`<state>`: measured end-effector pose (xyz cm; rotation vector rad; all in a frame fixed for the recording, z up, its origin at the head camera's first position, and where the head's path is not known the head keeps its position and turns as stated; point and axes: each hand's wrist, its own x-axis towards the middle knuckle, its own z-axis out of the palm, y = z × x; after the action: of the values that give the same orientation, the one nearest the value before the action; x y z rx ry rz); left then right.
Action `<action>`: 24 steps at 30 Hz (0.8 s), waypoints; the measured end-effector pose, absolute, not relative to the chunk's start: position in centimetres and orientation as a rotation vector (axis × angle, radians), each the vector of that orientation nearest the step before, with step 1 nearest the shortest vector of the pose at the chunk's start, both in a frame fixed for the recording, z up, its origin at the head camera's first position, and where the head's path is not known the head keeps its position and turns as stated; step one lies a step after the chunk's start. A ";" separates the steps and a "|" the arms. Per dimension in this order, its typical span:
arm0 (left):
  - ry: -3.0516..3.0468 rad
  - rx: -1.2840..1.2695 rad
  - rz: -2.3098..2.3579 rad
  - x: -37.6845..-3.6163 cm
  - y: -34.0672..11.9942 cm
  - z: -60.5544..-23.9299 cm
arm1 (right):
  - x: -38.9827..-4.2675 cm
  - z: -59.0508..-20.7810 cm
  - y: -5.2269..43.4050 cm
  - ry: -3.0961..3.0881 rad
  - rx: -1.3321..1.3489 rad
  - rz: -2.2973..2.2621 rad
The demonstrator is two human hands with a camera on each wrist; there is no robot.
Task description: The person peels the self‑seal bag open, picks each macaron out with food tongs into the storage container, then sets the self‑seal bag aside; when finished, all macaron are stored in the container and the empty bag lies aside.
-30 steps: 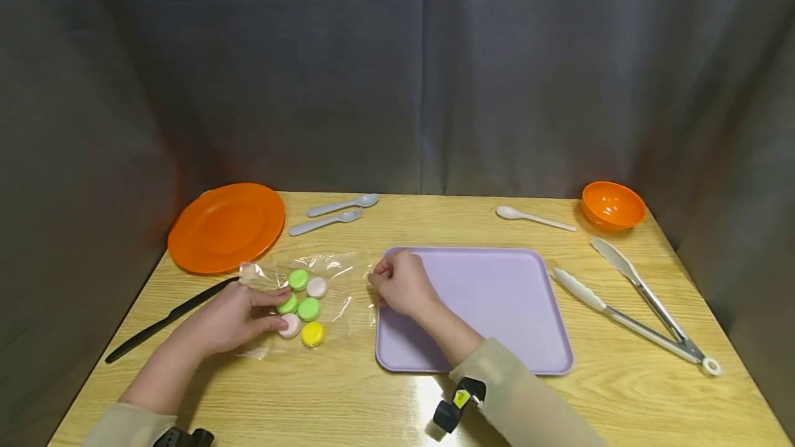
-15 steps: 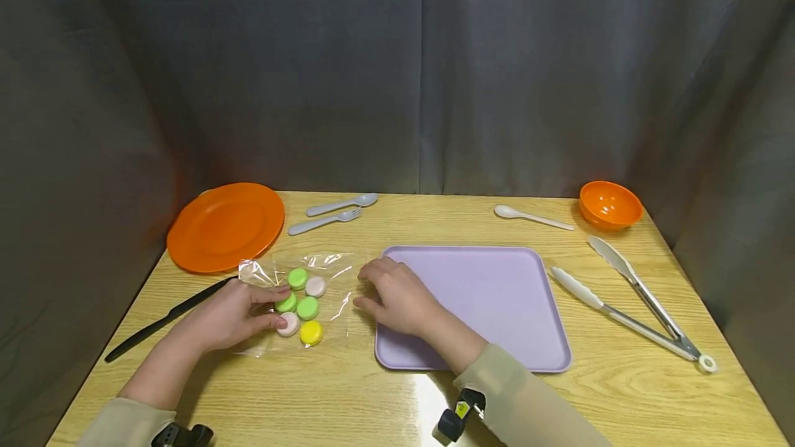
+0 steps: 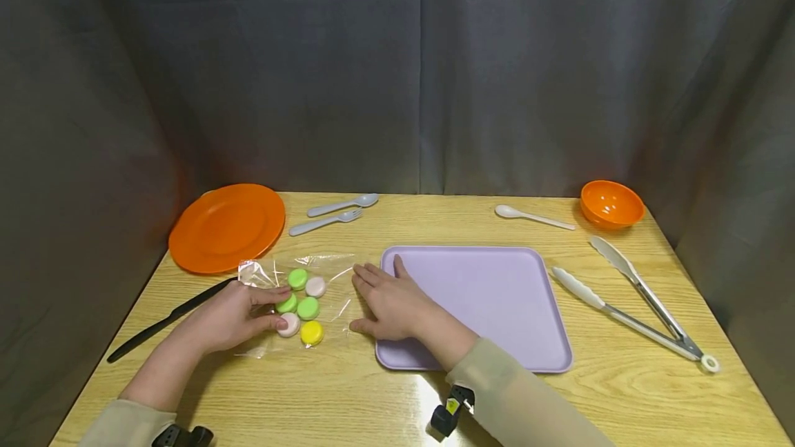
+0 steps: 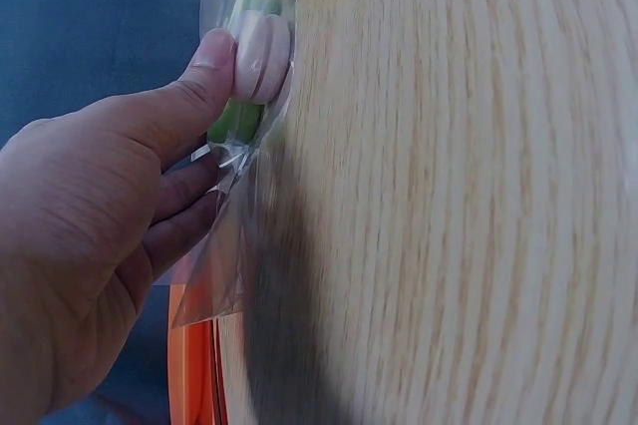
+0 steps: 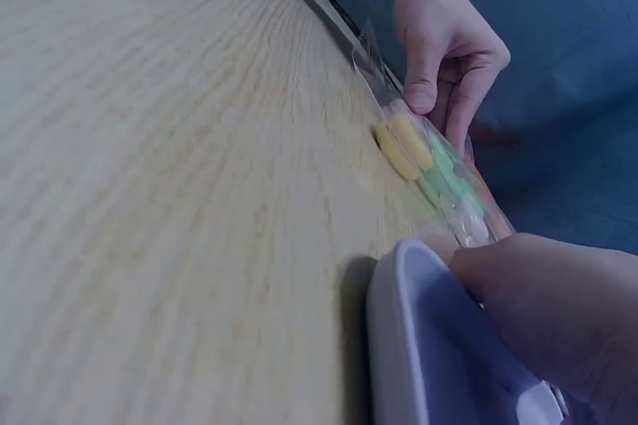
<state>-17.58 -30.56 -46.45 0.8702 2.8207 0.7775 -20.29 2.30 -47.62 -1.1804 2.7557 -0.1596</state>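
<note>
A clear plastic bag with green, pale pink and yellow macarons lies on the table. My left hand holds its left part, the thumb against a pale pink macaron and a finger by a green one. In the left wrist view that thumb presses the pink macaron through the film, the other fingers bent behind. My right hand has its fingers spread over the bag's right end, its palm above the left rim of the lilac tray. In the right wrist view the fingertips are hidden.
An orange plate and a black knife lie at left. A grey spoon and fork sit behind the bag. Toward the right are a pale spoon, an orange bowl and spread tongs.
My right hand has let go of the bag's right edge, spread its fingers and come down flat over that end. The left hand and bag stay nearly in place.
</note>
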 end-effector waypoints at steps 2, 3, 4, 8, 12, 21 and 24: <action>2.817 0.861 0.776 -17.6 -30.6 -46.5 | -20.5 -47.6 2.2 2.748 -1.174 -0.126; 2.814 0.857 0.773 -17.6 -30.6 -46.5 | -20.6 -47.7 2.2 2.747 -1.171 -0.107; 2.811 0.852 0.767 -17.6 -30.6 -46.5 | -20.7 -47.7 2.1 2.745 -1.167 -0.093; 2.825 0.851 0.711 -17.6 -30.4 -46.1 | -20.9 -47.8 2.0 2.733 -1.151 -0.073; 2.881 0.881 0.661 -17.8 -29.6 -45.4 | -20.9 -47.7 2.0 2.731 -1.137 -0.061; 2.888 0.866 0.688 -17.7 -28.5 -46.5 | -20.6 -47.3 1.6 2.729 -1.125 0.016; 2.964 0.894 0.740 -17.6 -28.5 -47.2 | -20.6 -47.3 1.6 2.737 -1.120 0.022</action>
<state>-17.62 -28.48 -47.18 0.8936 2.9637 0.7405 -20.56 1.65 -47.35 -1.1197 2.7372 0.0222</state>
